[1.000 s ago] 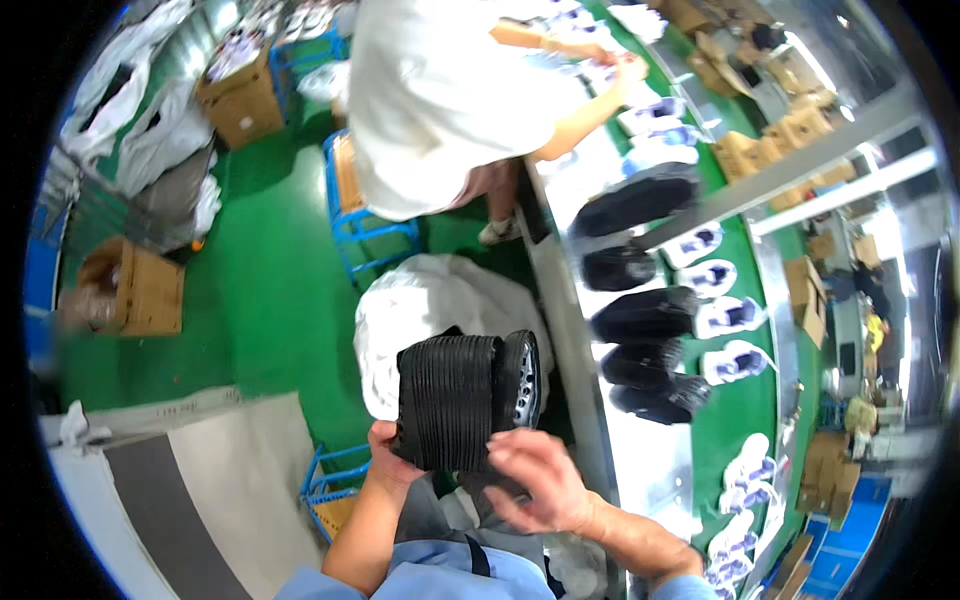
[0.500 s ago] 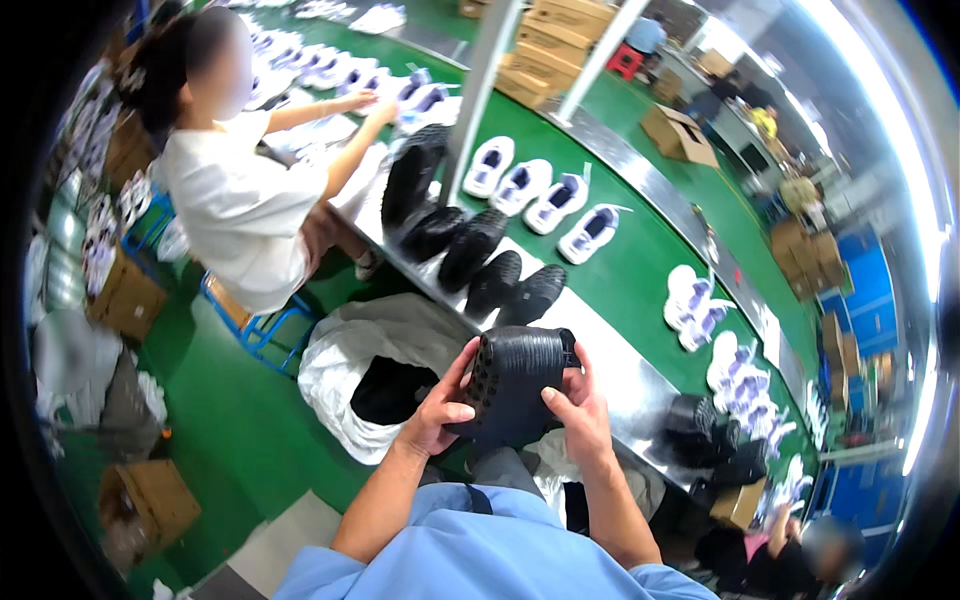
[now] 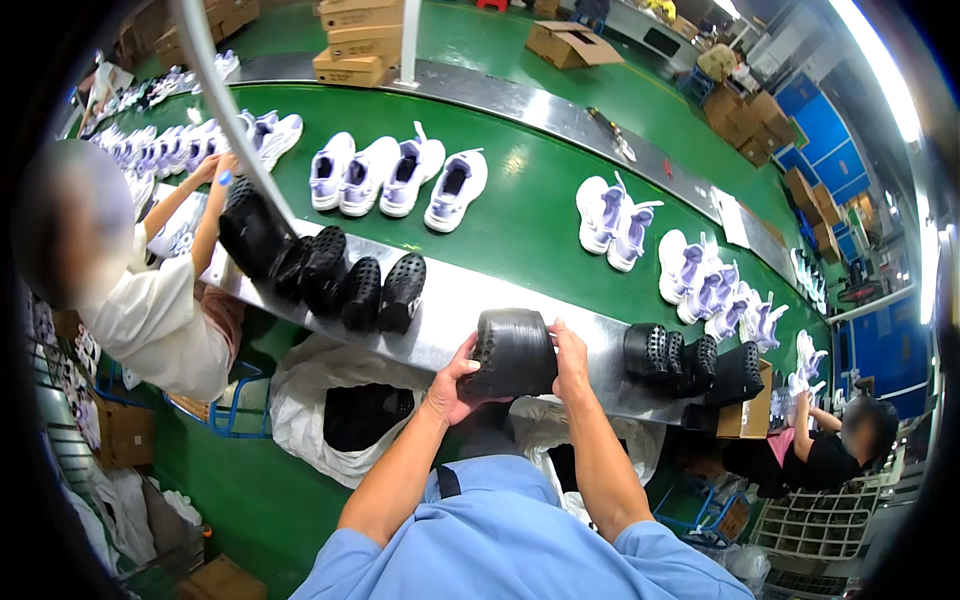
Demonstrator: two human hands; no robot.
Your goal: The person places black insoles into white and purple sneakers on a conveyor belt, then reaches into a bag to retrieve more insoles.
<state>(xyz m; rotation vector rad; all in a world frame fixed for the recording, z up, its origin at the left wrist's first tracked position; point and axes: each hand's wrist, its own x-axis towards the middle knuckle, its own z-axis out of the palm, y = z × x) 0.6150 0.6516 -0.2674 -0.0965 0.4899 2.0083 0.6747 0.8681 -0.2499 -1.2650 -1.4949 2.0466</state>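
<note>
Stretching beyond the grip: green belt (image 3: 530, 170). Nearer: metal ledge (image 3: 460, 280), partly hidden by the block (image 3: 515, 352). Below left of grip: open sack (image 3: 297, 400). Either side, on ledge: black pieces (image 3: 402, 290). Ahead, on belt: white shoes (image 3: 455, 192). Block clasped between left hand (image 3: 452, 386) and right hand (image 3: 570, 365).

Light blue shirt (image 3: 520, 545) — short sleeves (image 3: 345, 552), narrow black strip (image 3: 448, 481) — bare hands (image 3: 570, 362), no gloves

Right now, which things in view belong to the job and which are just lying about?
Job, apparently:
- held black bundle
- similar black bundles on the near metal ledge
- white sacks nearby

Lying about, apparently:
- open carton on the floor
- stacked cartons
</note>
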